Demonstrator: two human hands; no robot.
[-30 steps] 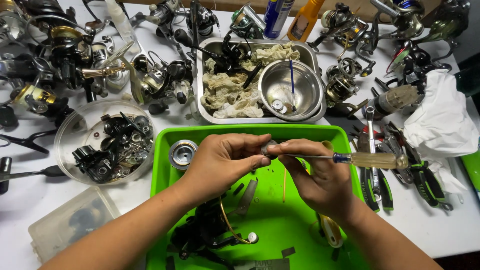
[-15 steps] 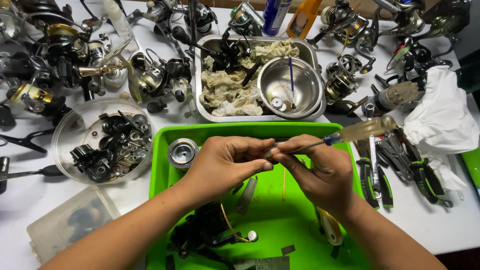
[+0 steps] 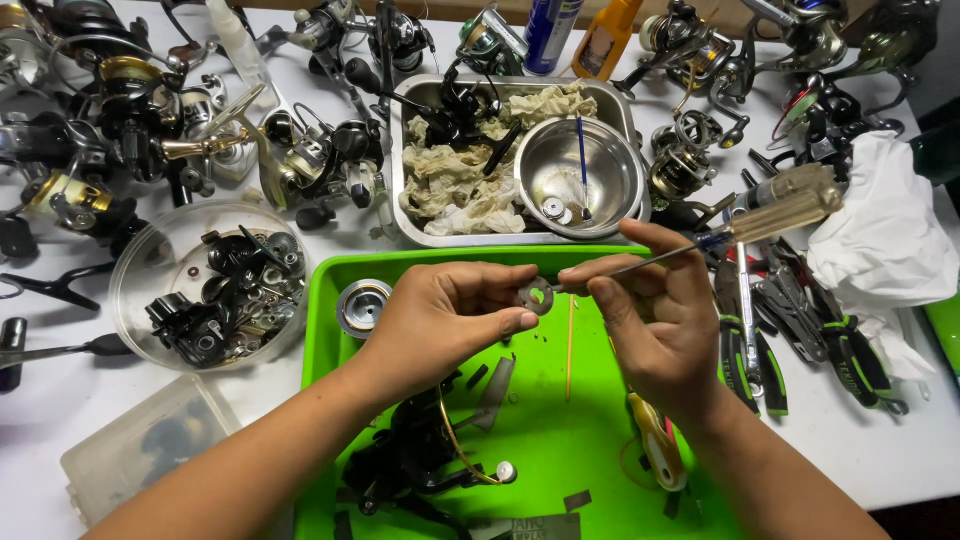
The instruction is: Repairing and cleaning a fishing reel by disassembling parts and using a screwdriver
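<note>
White tabletop crowded with fishing reels surrounds your green tray (image 3: 590,430). Your left hand (image 3: 445,315) pinches a small metal gear (image 3: 537,295) between thumb and fingertips above the tray. Your right hand (image 3: 655,315) grips a screwdriver (image 3: 745,228), fingers closed on its shaft, tip at the gear. A dismantled black reel (image 3: 420,460) lies on the tray below your left wrist

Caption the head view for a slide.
Over a green tray, the left hand pinches a small metal disc while the right hand holds a screwdriver to it.
</note>
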